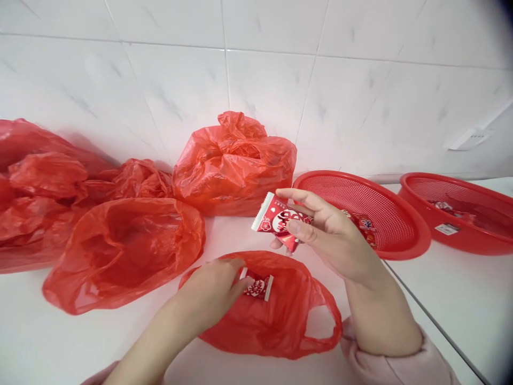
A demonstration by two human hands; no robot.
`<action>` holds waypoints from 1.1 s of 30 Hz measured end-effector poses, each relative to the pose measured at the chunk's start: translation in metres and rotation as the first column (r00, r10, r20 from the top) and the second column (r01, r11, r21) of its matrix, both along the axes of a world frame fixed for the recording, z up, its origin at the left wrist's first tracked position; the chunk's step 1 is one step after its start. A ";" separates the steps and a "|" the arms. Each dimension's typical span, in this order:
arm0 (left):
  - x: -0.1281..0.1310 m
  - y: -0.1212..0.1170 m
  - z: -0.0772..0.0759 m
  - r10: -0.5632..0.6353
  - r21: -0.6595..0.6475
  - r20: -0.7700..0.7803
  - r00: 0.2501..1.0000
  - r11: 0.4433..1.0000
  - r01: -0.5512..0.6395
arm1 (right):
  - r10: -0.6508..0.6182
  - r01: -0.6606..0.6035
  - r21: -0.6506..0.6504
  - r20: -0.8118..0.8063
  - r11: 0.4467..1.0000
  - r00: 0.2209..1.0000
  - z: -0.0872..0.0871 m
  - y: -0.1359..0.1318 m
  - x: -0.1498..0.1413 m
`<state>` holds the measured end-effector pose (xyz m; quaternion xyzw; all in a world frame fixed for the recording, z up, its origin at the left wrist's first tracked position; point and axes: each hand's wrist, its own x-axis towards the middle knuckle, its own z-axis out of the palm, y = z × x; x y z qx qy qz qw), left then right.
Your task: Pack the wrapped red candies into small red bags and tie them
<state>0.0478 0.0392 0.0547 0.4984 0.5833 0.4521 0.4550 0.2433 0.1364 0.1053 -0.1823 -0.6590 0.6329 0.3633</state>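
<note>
My right hand point(326, 235) is raised above the table and pinches a red and white candy packet point(276, 218) between thumb and fingers. Below it lies a small red plastic bag point(280, 315), open at the top. My left hand point(214, 291) rests on the bag's left rim, with its fingertips closed on a second red and white candy packet point(258, 286) at the bag's mouth.
A wide open red bag point(120, 251) lies to the left, crumpled red bags point(44, 187) behind it. A full, tied red bag point(236, 163) stands against the tiled wall. Two red mesh baskets point(404, 243) point(476, 243) at the right hold a few packets. A table seam runs diagonally at right.
</note>
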 end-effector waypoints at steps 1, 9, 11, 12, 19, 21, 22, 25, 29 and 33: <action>0.002 -0.003 0.007 -0.029 -0.005 -0.104 0.994 1.000 0.029 | 0.009 -0.009 -0.002 -0.019 1.000 1.000 -0.002 -0.001 -0.002; 0.021 -0.005 0.022 -0.068 0.149 -0.063 0.996 0.986 0.077 | -0.104 0.097 -0.084 -0.092 0.992 0.990 -0.019 -0.036 -0.039; 0.016 -0.004 0.021 -0.045 0.181 -0.015 0.999 0.982 0.047 | -0.076 0.068 -0.092 -0.090 0.993 0.993 -0.020 -0.038 -0.042; 0.013 -0.005 0.022 -0.063 0.185 -0.001 0.998 0.981 0.063 | -0.067 0.059 -0.087 -0.094 0.994 0.993 -0.020 -0.036 -0.041; -0.013 -0.014 0.034 -0.398 0.130 0.051 0.916 0.912 0.389 | -0.123 0.123 0.076 -0.010 0.989 0.992 -0.018 -0.011 -0.025; -0.018 -0.014 0.035 -0.466 0.094 0.036 0.884 0.882 0.462 | -0.122 0.113 0.124 0.065 0.986 0.990 -0.018 -0.007 -0.020; -0.020 -0.013 0.035 -0.476 0.088 0.034 0.879 0.877 0.472 | -0.103 0.088 0.147 0.101 0.985 0.990 -0.017 -0.006 -0.018; -0.027 -0.009 0.033 -0.456 0.109 0.053 0.889 0.887 0.448 | -0.071 0.037 0.204 0.158 0.978 0.985 -0.015 -0.005 -0.014; -0.034 -0.005 0.030 -0.507 0.057 0.087 0.858 0.862 0.503 | 0.004 -0.046 0.178 0.231 0.983 0.973 -0.013 -0.009 -0.015; -0.038 0.001 0.025 -0.504 0.071 0.117 0.856 0.864 0.499 | 0.058 -0.090 0.130 0.234 0.987 0.971 -0.012 -0.011 -0.017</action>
